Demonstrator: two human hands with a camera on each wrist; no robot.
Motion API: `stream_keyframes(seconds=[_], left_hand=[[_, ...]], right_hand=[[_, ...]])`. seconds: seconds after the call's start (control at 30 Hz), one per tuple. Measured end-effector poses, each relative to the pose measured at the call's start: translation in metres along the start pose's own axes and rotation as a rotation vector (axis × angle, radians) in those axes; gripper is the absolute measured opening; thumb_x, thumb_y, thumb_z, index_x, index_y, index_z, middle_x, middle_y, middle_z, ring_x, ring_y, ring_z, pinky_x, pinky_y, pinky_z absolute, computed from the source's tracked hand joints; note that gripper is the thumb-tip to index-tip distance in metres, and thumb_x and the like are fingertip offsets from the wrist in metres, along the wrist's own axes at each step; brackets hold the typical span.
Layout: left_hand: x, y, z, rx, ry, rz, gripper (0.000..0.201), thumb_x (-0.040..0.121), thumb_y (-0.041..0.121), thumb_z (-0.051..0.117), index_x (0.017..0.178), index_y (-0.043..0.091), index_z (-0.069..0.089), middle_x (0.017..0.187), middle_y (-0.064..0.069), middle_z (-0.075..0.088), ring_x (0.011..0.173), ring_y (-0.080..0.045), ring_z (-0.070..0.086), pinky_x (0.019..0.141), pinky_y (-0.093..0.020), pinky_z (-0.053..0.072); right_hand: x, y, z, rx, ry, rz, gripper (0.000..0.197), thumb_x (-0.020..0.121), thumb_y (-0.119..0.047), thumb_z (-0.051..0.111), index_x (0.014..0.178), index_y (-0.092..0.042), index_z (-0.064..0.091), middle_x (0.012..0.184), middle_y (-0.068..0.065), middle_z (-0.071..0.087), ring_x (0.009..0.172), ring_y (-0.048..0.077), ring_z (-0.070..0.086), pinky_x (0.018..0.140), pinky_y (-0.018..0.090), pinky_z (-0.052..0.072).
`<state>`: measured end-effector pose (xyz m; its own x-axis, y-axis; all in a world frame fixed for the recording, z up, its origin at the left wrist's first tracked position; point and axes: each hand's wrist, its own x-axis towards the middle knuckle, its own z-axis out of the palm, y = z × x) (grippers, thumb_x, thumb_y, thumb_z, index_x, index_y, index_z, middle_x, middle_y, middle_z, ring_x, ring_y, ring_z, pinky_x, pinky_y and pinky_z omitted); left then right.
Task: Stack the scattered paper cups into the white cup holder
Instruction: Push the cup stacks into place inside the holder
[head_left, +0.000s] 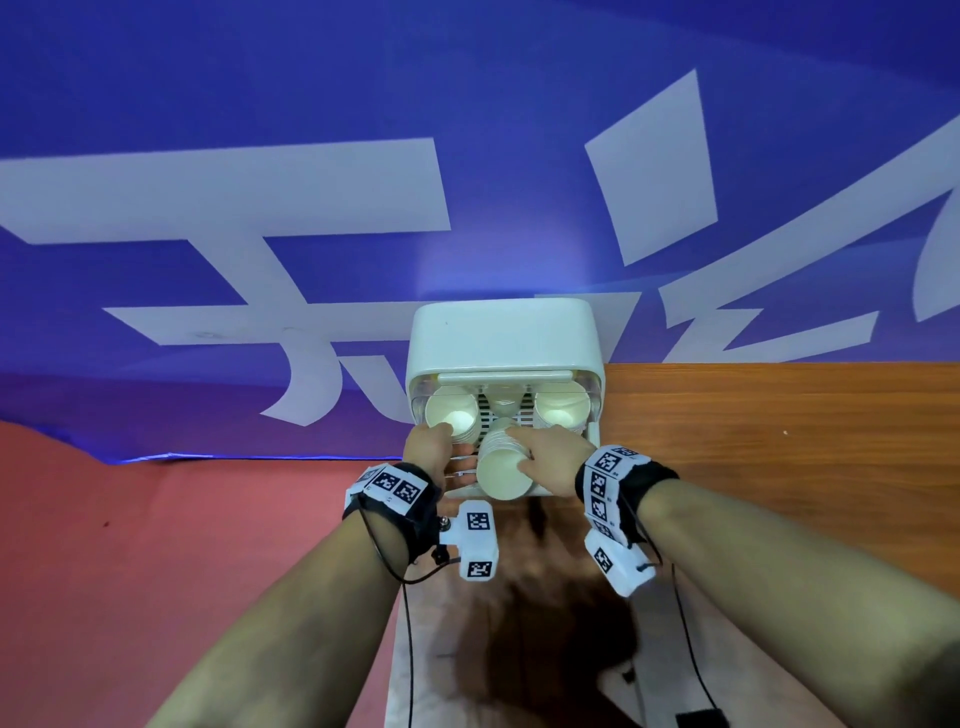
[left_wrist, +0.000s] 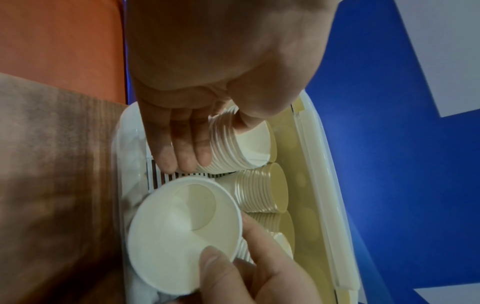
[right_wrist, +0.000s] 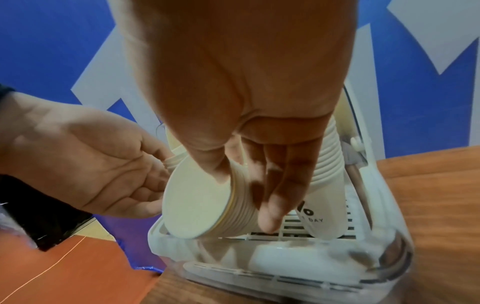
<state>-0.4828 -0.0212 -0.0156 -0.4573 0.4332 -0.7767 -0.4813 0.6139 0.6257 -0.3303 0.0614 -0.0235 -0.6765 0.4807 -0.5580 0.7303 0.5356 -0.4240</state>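
The white cup holder (head_left: 503, 332) stands on a wooden table, open toward me. Inside it a stack of paper cups (head_left: 451, 415) lies at the left, and my left hand (head_left: 441, 441) grips it between thumb and fingers (left_wrist: 182, 156). My right hand (head_left: 524, 452) holds a second nested stack (head_left: 501, 467) tilted over the holder's front middle, its open mouth toward me (left_wrist: 182, 232). Thumb and fingers (right_wrist: 272, 205) pinch its rims. A third stack (head_left: 563, 408) rests at the right, printed with dark letters (right_wrist: 324, 185). A further stack (left_wrist: 262, 189) lies at the back between them.
The wooden table (head_left: 779, 441) runs to the right of the holder. A blue banner with large white shapes (head_left: 311, 208) fills the background. A red surface (head_left: 156, 519) lies to the left. The holder's slatted base (right_wrist: 285, 232) and clear front rim (right_wrist: 298, 277) show below the cups.
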Motion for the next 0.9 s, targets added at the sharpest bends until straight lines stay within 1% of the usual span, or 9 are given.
stream_keyframes(seconds=[0.07,0.17,0.3,0.4,0.57,0.67,0.73,0.83,0.9], left_hand=[[0.000,0.001,0.000,0.010,0.009,0.000,0.025,0.095,0.011,0.034,0.114,0.007,0.050,0.087,-0.017,0.064,0.069,-0.030,0.062,0.060,-0.038,0.055],[0.001,0.002,0.000,0.024,0.021,-0.007,0.028,0.094,0.009,0.031,0.117,0.006,0.048,0.085,-0.016,0.063,0.067,-0.028,0.060,0.061,-0.037,0.053],[0.002,0.003,-0.001,0.036,0.031,-0.008,0.029,0.094,0.008,0.030,0.117,0.004,0.047,0.084,-0.017,0.062,0.061,-0.026,0.059,0.059,-0.036,0.052],[0.002,0.002,-0.002,0.037,0.040,-0.013,0.033,0.093,0.009,0.030,0.122,0.004,0.044,0.082,-0.017,0.063,0.058,-0.026,0.058,0.061,-0.038,0.054],[0.002,0.002,-0.005,0.044,0.050,-0.019,0.037,0.092,0.009,0.030,0.125,0.002,0.046,0.075,-0.014,0.062,0.057,-0.026,0.058,0.061,-0.038,0.055],[0.000,0.004,-0.005,0.058,0.044,-0.011,0.037,0.092,0.008,0.030,0.125,0.003,0.046,0.076,-0.014,0.063,0.058,-0.026,0.059,0.062,-0.038,0.055],[0.000,0.004,-0.005,0.059,0.044,-0.010,0.038,0.091,0.008,0.031,0.126,0.003,0.046,0.079,-0.014,0.064,0.059,-0.026,0.059,0.061,-0.038,0.056],[-0.001,0.004,-0.005,0.062,0.036,-0.007,0.036,0.091,0.009,0.033,0.124,0.002,0.048,0.081,-0.014,0.064,0.059,-0.026,0.059,0.062,-0.038,0.055],[-0.002,0.004,-0.006,0.056,0.027,-0.007,0.034,0.092,0.010,0.034,0.122,0.002,0.048,0.082,-0.014,0.065,0.060,-0.026,0.058,0.062,-0.037,0.054]], right_hand=[[0.003,-0.001,-0.001,0.019,0.014,0.045,0.033,0.092,-0.013,0.039,0.124,-0.015,0.046,0.092,0.012,0.061,0.079,0.028,0.059,0.065,0.036,0.050],[0.009,0.000,-0.005,0.021,0.061,0.127,0.035,0.089,-0.004,0.036,0.122,-0.010,0.049,0.099,0.017,0.063,0.082,0.031,0.062,0.071,0.040,0.056],[0.017,-0.001,-0.010,0.063,0.102,0.214,0.028,0.090,-0.003,0.038,0.111,-0.003,0.057,0.100,0.017,0.065,0.085,0.032,0.066,0.069,0.037,0.056],[0.021,-0.004,-0.009,0.177,0.121,0.259,0.028,0.088,-0.002,0.036,0.106,0.002,0.057,0.092,0.020,0.067,0.081,0.034,0.069,0.072,0.043,0.059],[0.029,-0.006,-0.007,0.392,0.186,0.275,0.033,0.085,-0.005,0.032,0.115,-0.005,0.045,0.085,0.021,0.065,0.063,0.036,0.070,0.061,0.051,0.060],[0.030,-0.008,-0.007,0.449,0.192,0.287,0.034,0.086,-0.004,0.032,0.118,-0.006,0.044,0.084,0.022,0.066,0.060,0.035,0.070,0.058,0.053,0.059],[0.028,-0.010,-0.008,0.505,0.205,0.292,0.035,0.088,-0.002,0.031,0.120,-0.006,0.042,0.084,0.023,0.066,0.058,0.035,0.070,0.056,0.051,0.059],[0.022,-0.013,-0.009,0.525,0.227,0.252,0.048,0.091,-0.005,0.031,0.138,-0.015,0.030,0.082,0.021,0.066,0.055,0.031,0.070,0.050,0.040,0.059],[0.019,-0.011,-0.009,0.495,0.252,0.191,0.052,0.092,-0.011,0.034,0.142,-0.022,0.025,0.080,0.018,0.067,0.055,0.029,0.070,0.052,0.041,0.060]])
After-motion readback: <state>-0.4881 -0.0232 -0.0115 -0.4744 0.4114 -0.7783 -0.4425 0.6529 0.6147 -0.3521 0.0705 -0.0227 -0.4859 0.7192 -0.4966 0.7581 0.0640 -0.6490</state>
